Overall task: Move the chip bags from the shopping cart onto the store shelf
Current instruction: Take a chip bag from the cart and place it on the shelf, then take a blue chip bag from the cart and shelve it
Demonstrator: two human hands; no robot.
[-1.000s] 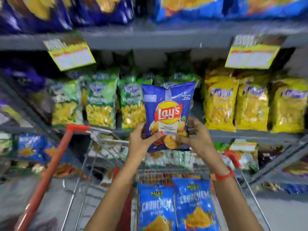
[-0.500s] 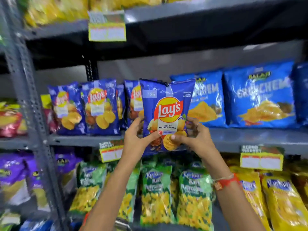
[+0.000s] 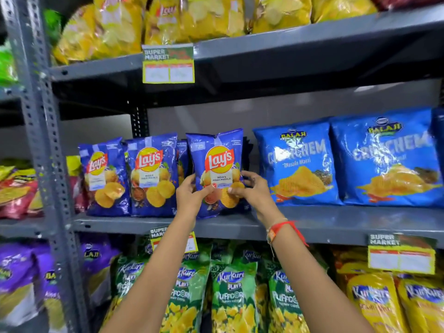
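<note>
So the blue Lay's bag (image 3: 216, 171) is upright, long axis vertical, pinched low down by both hands: left hand (image 3: 189, 197) on its lower left edge, right hand (image 3: 252, 192) on the lower right, fingers (image 3: 234, 189) pressed onto the front. It sits at the front edge of the middle shelf (image 3: 336, 218), in the gap between the Lay's row (image 3: 151, 174) and the Balaji bags (image 3: 298, 164). Bottom looks like it's touching the shelf, hard to tell though. Just needs a push straight back.

Both arms reach forward and up, left hand (image 3: 191, 197) and right hand (image 3: 252, 191) each in a pinching grip.
</note>
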